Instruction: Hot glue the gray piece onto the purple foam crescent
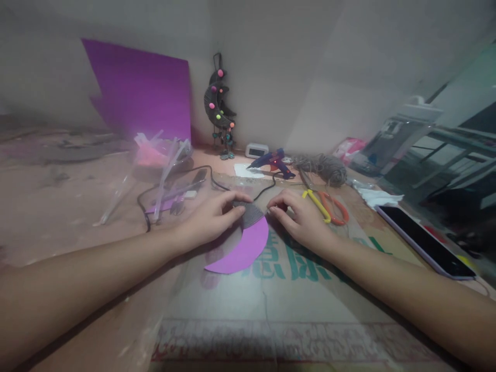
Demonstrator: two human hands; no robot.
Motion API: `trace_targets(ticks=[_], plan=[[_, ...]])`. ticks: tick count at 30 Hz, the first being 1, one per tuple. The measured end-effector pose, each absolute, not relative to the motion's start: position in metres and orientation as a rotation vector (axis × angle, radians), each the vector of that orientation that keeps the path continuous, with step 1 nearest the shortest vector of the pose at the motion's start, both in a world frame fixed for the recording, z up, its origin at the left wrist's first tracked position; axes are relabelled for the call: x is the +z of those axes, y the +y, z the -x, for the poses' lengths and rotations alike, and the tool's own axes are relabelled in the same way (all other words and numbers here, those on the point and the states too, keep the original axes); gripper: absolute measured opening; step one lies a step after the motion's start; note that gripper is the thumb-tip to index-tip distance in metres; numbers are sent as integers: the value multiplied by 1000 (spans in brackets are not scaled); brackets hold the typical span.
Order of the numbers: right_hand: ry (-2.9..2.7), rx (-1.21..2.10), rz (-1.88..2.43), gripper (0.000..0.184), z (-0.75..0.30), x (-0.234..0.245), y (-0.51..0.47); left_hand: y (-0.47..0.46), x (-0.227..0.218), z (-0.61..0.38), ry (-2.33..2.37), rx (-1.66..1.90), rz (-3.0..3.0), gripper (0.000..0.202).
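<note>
A purple crescent moon cutout (248, 248) lies over the cardboard, its upper part wrapped in grey yarn (252, 213). My left hand (222, 214) grips that wrapped end between thumb and fingers. Just right of the crescent, my right hand (292, 214) is closed in a pinch; whatever its fingertips hold is too small to make out. A ball of grey yarn (332, 170) sits behind, to the right. Beside my right hand are scissors with an orange handle (339, 209) and a yellow piece (318, 206).
A blue glue gun (277, 163) rests on white paper (246, 170), its black cord crossing the table. A decorated grey moon hanging (219, 106) and purple sheet (147, 93) stand at the wall. A phone (424, 240) lies right; clear plastic bags and glue sticks (166, 181) lie left.
</note>
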State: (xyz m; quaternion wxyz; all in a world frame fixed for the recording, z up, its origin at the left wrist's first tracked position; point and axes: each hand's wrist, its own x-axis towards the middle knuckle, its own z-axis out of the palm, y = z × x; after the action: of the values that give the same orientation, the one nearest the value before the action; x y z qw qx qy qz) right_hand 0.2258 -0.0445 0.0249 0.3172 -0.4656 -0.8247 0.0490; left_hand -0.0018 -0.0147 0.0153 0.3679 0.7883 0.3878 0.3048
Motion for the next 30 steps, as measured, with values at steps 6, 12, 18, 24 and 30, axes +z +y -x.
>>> trace_targets(ticks=[6, 12, 18, 24, 30], plan=[[-2176, 131, 1197, 7, -226, 25, -45, -16, 16, 2, 962, 725, -2075, 32], [-2187, 175, 1201, 8, -227, 22, -43, -16, 16, 1, 949, 762, -2026, 31], [-2026, 177, 1149, 18, -228, 20, -42, -9, 14, 1, 967, 794, -1763, 31], [-2057, 182, 1151, 16, -229, 26, -47, -4, 13, -2, 921, 894, -1387, 23], [-2181, 386, 1143, 26, -227, 25, -48, -6, 11, -3, 860, 969, -1374, 25]])
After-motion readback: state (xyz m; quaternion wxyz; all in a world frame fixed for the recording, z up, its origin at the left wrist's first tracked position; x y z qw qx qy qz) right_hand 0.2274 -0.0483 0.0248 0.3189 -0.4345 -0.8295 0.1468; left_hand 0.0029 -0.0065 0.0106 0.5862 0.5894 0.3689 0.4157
